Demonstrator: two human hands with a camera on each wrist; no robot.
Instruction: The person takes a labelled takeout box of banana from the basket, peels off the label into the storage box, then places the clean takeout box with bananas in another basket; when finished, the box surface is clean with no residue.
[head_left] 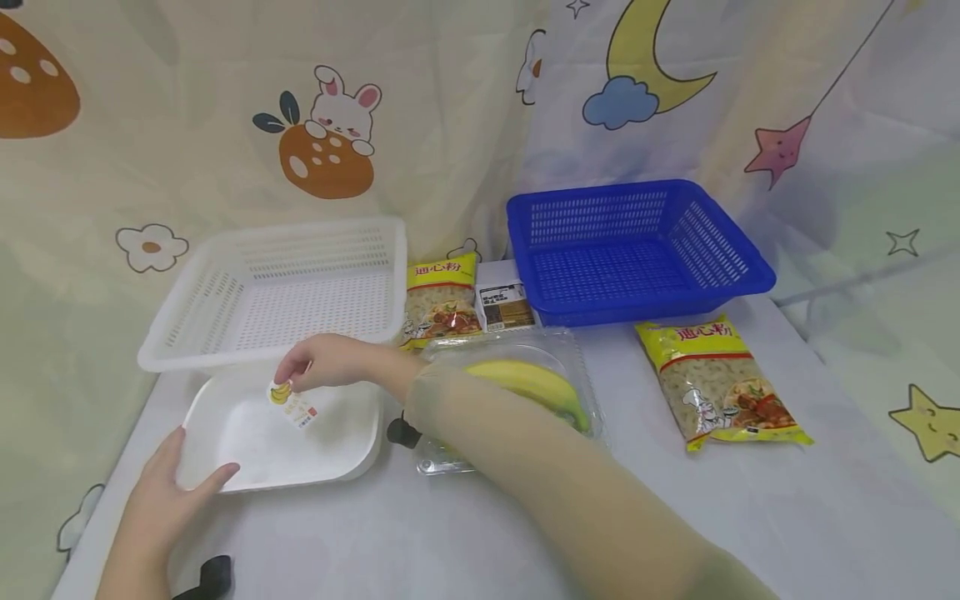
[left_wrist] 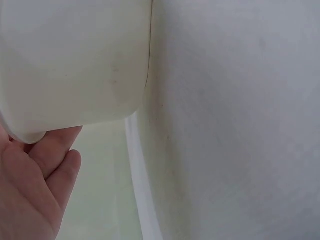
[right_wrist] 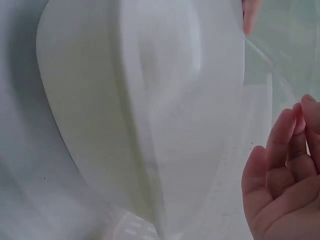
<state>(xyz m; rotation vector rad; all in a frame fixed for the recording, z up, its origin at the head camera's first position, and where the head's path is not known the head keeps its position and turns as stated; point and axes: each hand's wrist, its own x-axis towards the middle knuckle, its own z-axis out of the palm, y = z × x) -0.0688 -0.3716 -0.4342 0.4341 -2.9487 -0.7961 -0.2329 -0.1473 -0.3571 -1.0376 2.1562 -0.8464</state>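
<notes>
In the head view a white tray (head_left: pixel 330 450) with rounded corners sits at the left, in front of the white basket. My left hand (head_left: pixel 161 496) grips its near left corner, thumb over the rim; the left wrist view shows fingers (left_wrist: pixel 62 155) under that corner. Over the tray my right hand (head_left: pixel 326 362) pinches a small label (head_left: pixel 296 408) printed with bananas. The right wrist view shows the label edge-on as a thin strip (right_wrist: pixel 272 65) at the fingertips. A clear plastic box (head_left: pixel 585 367) holding a banana (head_left: pixel 525 379) lies partly behind my right forearm.
A white basket (head_left: pixel 397 275) stands back left and a blue basket (head_left: pixel 645 308) back right. One pasta bag (head_left: pixel 442 300) and a small printed box (head_left: pixel 506 307) lie between them. Another pasta bag (head_left: pixel 720 383) lies at the right. A patterned curtain (head_left: pixel 450 125) hangs behind.
</notes>
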